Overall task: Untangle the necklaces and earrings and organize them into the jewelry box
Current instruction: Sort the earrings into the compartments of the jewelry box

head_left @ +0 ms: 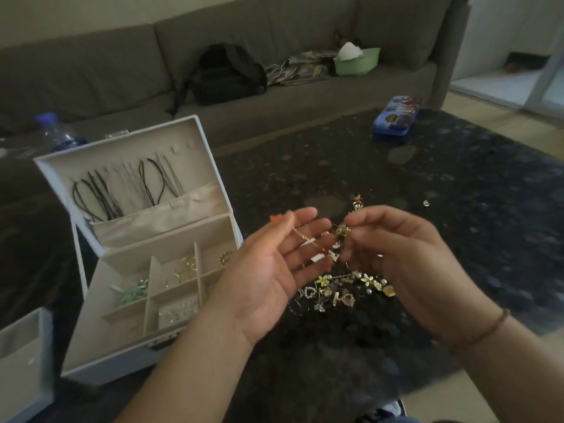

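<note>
The white jewelry box (pixel 100 354) stands open at the left, with black cords hung in its lid and gold and green pieces in its compartments. A tangled pile of earrings and charms (pixel 341 290) lies on the dark table under my hands. My left hand (pixel 274 270) is palm-up with straight fingers, and a thin gold chain (pixel 305 238) lies across them. My right hand (pixel 393 254) pinches a small gold cluster (pixel 340 232) at the end of that chain, just above the pile.
A blue tin case (pixel 396 116) sits at the far right of the table. One loose gold piece (pixel 426 203) lies apart from the pile. A water bottle (pixel 56 132) stands behind the box. A white tray (pixel 21 361) is at the lower left. A sofa with a black bag (pixel 225 74) lies beyond.
</note>
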Motion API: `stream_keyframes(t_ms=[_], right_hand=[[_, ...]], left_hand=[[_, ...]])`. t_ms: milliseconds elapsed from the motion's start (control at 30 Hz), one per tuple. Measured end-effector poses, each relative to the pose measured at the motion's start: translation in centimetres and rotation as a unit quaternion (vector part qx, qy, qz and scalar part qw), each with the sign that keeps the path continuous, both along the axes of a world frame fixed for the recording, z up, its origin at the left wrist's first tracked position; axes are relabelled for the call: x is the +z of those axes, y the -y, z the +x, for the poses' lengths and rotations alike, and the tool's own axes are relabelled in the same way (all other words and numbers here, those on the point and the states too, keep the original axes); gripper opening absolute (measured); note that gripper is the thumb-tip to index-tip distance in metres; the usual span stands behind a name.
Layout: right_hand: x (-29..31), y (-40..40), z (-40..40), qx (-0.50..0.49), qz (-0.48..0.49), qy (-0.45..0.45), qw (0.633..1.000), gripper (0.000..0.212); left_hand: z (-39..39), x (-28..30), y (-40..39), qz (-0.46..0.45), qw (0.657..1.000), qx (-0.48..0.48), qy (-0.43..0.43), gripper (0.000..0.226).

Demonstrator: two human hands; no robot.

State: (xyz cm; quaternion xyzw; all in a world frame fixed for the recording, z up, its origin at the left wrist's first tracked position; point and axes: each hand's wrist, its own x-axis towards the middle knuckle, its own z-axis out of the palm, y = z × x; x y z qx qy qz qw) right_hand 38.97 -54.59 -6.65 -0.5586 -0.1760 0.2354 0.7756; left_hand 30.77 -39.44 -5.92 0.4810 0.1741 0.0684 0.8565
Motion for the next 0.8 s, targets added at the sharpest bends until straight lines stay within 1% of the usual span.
stream_keyframes(t_ms=[100,300,333,400,467,500,600,700,733,800], right_hand=[[0.1,0.4,0.4,0.014,0.021,-0.011,1.0,0.014],[0.2,1.3,1.3,0.051,0.008,-0.031,0.998,0.016],[0.2,1.6,1.5,0.057,-0.018,-0.025,0.998,0.014],[-0.1,2.2,2.2,0.043,-0.118,0.023,0.992,0.009],[-0.6,2.9,2.9,0.018,-0.211,0.064,0.975,0.013],[-0.8,3.2,3.2,0.009,-0.235,0.068,0.969,0.013],[-1.4,3.9,3.9,-0.005,-0.25,0.049,0.967,0.011],[-1.8,4.5,4.4,0.013,-0.252,0.014,0.968,0.013],[-1.9,4.7,4.7,0.019,-0.265,0.022,0.964,0.016],[-2.3,5.1,5.2,0.031,-0.317,0.066,0.946,0.03]], left_hand=[[-0.5,-1.6,1.0,0.005,0.999,-0.024,-0.029,0.034],[-1.0,-3.5,1.7,-0.026,0.997,-0.038,-0.061,0.037],[-1.1,-3.6,1.6,-0.03,0.997,-0.039,-0.063,0.038],[-1.3,-3.7,1.3,-0.031,0.996,-0.039,-0.07,0.04],[-1.6,-3.7,1.0,-0.03,0.996,-0.04,-0.076,0.045],[-1.7,-3.8,0.9,-0.031,0.996,-0.043,-0.077,0.047],[-2.1,-4.1,0.5,-0.016,0.995,-0.062,-0.072,0.05],[-2.7,-4.6,0.2,-0.005,0.993,-0.091,-0.07,0.053],[-2.9,-4.8,0.0,-0.008,0.992,-0.102,-0.069,0.055],[-3.5,-5.4,-0.3,-0.031,0.99,-0.126,-0.062,0.06]])
